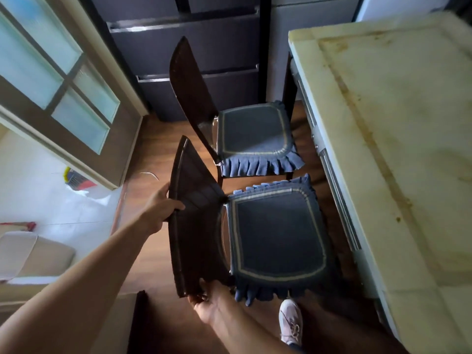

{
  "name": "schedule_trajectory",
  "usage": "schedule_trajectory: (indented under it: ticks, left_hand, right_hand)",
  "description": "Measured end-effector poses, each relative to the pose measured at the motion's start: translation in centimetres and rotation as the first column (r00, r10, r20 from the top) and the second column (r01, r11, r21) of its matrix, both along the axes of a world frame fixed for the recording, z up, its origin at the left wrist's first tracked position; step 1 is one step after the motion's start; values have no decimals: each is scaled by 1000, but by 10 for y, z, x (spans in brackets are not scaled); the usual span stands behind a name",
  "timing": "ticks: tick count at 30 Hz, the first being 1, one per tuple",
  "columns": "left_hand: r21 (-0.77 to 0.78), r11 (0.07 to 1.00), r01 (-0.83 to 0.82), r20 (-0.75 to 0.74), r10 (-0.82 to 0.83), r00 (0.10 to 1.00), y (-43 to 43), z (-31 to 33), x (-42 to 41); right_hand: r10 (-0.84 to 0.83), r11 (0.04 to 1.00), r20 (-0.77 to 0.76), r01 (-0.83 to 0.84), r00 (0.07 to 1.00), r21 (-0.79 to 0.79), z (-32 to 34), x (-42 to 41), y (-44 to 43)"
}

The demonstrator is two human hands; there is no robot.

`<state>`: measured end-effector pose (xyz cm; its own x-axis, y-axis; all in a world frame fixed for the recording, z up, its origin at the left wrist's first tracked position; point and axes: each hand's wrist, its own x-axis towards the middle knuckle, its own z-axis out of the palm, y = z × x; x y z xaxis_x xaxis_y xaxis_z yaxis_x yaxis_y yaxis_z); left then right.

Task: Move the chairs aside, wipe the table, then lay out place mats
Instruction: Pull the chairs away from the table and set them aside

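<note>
Two dark wooden chairs with blue frilled seat cushions stand side by side to the left of the pale table [398, 139]. The near chair [278, 233] has its curved backrest toward me. My left hand [159, 208] grips the far end of that backrest's top rail. My right hand [208, 306] grips the near end of the same backrest, fingers wrapped under it. The far chair [252, 131] stands just beyond, with neither hand on it. The table top is stained with yellowish streaks and bears nothing in view.
A dark drawer unit [189, 54] stands behind the far chair. A door with frosted glass panes [61, 80] is at the left. Bare wooden floor [150, 149] lies left of the chairs. My pink shoe [291, 321] is beside the near chair. Another dark chair back [139, 320] rises at bottom.
</note>
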<state>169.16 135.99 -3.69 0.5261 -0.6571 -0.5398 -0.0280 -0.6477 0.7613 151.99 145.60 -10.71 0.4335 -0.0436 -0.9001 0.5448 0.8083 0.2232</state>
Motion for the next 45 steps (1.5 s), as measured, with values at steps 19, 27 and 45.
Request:
schedule_trajectory:
  ticks: [19,27,45]
  left_hand:
    - [-48,984,173,15,-172,985,-124,10,-153]
    - [-69,981,180,-70,-185,980,-157,-6,-210]
    - [-105,960,261,-95,-271,958,-188,-14,-276]
  right_hand:
    - [-92,992,-96,82,991,-100,-18,-130,-106]
    - [-155,982,-169,134,973,-130,-21,-193,-136]
    - [-157,979,-222,122,962,-166,-18,-264,-164]
